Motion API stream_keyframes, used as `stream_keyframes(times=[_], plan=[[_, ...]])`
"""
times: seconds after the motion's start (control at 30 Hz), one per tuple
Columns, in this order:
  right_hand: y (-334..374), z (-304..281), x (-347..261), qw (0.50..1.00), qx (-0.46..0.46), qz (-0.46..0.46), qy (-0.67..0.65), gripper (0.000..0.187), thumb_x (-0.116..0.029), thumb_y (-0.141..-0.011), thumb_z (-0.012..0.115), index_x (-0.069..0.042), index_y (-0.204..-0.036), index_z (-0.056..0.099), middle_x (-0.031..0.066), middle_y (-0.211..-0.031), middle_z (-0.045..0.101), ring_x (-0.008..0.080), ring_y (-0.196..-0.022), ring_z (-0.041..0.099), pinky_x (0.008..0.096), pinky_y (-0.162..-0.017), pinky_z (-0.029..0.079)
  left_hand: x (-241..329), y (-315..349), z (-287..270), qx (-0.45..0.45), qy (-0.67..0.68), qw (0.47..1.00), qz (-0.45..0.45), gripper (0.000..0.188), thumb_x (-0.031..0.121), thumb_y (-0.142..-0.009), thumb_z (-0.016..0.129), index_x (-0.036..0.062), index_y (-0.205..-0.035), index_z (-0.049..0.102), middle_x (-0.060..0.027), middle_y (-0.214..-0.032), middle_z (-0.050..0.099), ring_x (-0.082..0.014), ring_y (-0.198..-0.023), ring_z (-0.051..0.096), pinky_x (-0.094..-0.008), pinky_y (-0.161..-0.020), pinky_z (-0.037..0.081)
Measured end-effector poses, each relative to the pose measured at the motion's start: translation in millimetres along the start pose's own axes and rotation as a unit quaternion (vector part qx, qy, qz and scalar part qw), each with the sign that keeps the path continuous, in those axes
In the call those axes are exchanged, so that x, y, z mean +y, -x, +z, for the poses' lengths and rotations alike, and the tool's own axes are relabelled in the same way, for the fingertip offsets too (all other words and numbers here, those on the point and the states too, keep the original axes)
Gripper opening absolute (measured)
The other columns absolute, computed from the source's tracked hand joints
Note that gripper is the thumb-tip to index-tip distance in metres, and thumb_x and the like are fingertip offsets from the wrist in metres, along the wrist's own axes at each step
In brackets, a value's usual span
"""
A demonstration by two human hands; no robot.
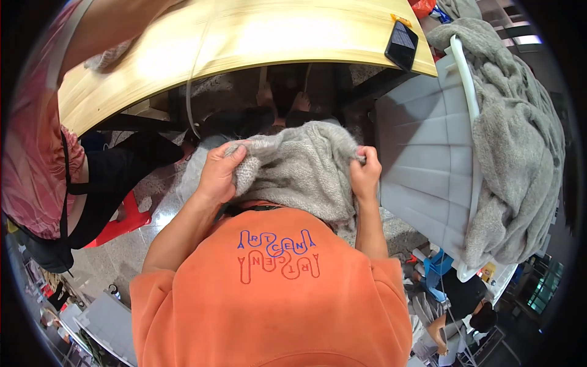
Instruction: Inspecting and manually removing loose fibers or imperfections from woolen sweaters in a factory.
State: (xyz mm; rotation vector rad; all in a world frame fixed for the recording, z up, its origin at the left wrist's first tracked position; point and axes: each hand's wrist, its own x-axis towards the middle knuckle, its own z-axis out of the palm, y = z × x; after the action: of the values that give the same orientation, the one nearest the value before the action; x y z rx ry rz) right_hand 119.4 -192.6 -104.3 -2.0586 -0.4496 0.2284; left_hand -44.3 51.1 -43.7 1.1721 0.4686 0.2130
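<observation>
A grey knitted garment (306,165) lies bunched across my lap, below the table's near edge. My left hand (220,171) is closed on its left side, the thumb on top of a folded knit edge. On the other side, my right hand (365,173) grips the garment's upper right edge in a closed fist. The cloth between the two hands is raised and hangs in loose folds. Its lower part is partly hidden behind my orange shirt, so I cannot tell which part of the garment I hold.
A pale wooden table (293,37) spans the far side, with a black phone (402,46) near its right corner. To my right stands a grey plastic bin (428,147), grey knitwear (513,140) draped over its rim. A person in pink (36,177) sits at the left, near a red stool (131,220).
</observation>
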Motion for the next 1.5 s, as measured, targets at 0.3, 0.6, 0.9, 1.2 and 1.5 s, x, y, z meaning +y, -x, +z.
stream_keyframes(times=[0.3, 0.6, 0.9, 1.2, 1.5], plan=[[16, 34, -98, 0.854, -0.330, 0.105, -0.388, 0.026, -0.003, -0.075, 0.058, -0.002, -0.101, 0.055, 0.0016, -0.069, 0.056, 0.0039, -0.049, 0.044, 0.0187, -0.043, 0.034, 3, 3, 31, -0.129, 0.189, 0.963, -0.145, 0.022, 0.014, -0.086, 0.052, -0.0029, -0.099, 0.058, -0.0102, -0.093, 0.060, -0.0157, -0.081, 0.059, -0.0274, -0.073, 0.048], [24, 46, -103, 0.911, -0.292, 0.054, -0.288, 0.009, -0.001, -0.078, 0.049, 0.001, -0.082, 0.057, 0.0007, -0.060, 0.052, 0.0033, -0.045, 0.042, 0.0203, -0.039, 0.032, 2, 5, 33, -0.060, -0.198, 0.978, -0.005, 0.012, 0.000, -0.073, 0.059, -0.0021, -0.084, 0.060, 0.0002, -0.068, 0.058, -0.0044, -0.064, 0.049, -0.0198, -0.058, 0.043], [21, 59, -86, 0.958, -0.236, -0.106, -0.124, 0.013, 0.001, -0.072, 0.048, 0.001, -0.083, 0.056, 0.0063, -0.060, 0.052, 0.0093, -0.054, 0.051, 0.0240, -0.049, 0.041, -8, 4, 30, -0.087, -0.070, 0.984, -0.141, 0.006, 0.001, -0.077, 0.056, -0.0013, -0.080, 0.060, 0.0000, -0.069, 0.058, -0.0039, -0.061, 0.050, -0.0191, -0.052, 0.041], [23, 35, -78, 0.939, -0.293, 0.026, -0.177, 0.029, 0.007, -0.070, 0.055, -0.001, -0.098, 0.055, 0.0076, -0.080, 0.057, 0.0124, -0.068, 0.055, 0.0242, -0.060, 0.044, -9, 0, 20, -0.020, 0.039, 0.980, -0.196, 0.010, -0.003, -0.074, 0.055, -0.0003, -0.082, 0.059, -0.0050, -0.076, 0.061, -0.0075, -0.065, 0.055, -0.0217, -0.057, 0.046], [23, 34, -106, 0.884, -0.220, -0.408, 0.059, 0.017, -0.006, -0.061, 0.058, -0.009, -0.077, 0.060, 0.0017, -0.070, 0.052, 0.0195, -0.060, 0.049, 0.0314, -0.054, 0.039, -20, -3, 12, -0.015, 0.004, 0.984, -0.177, 0.011, -0.002, -0.075, 0.056, -0.0009, -0.085, 0.060, -0.0024, -0.077, 0.061, -0.0060, -0.066, 0.054, -0.0207, -0.058, 0.045]])
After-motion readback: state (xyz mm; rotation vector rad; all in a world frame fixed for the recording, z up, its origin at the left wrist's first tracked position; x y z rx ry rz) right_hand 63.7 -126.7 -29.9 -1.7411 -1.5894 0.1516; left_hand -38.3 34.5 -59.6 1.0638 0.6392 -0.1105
